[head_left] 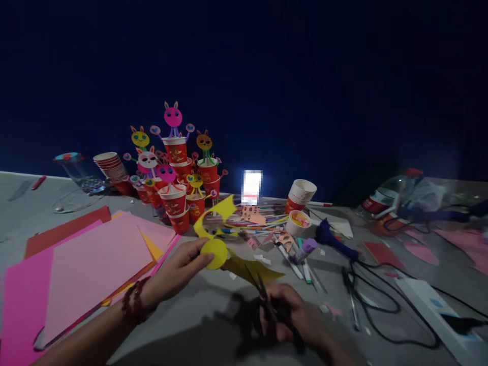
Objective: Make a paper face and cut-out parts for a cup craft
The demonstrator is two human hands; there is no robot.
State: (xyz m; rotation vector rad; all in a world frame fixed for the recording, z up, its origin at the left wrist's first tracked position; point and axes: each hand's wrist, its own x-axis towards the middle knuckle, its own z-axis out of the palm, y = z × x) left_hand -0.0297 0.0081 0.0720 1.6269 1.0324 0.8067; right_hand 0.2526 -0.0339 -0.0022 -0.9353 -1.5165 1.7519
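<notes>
My left hand (179, 269) pinches a sheet of yellow paper (219, 239) by a round disc shape partly cut from it; a circular hole shows in the upper part of the sheet. My right hand (293, 315) is closed round black scissors (263, 295), whose blades meet the lower edge of the yellow paper. Both hands hover just above the grey table (213, 315), near its front middle. A dark red bead bracelet (133, 302) circles my left wrist.
Pink, red and yellow paper sheets (87, 264) lie at left. Red paper cups with animal faces (175, 178) stand behind, beside cup stacks (301, 195). Pens and scraps (267, 223), a glue gun (331, 236) with black cable (373, 300) and a bottle (385, 198) lie at right.
</notes>
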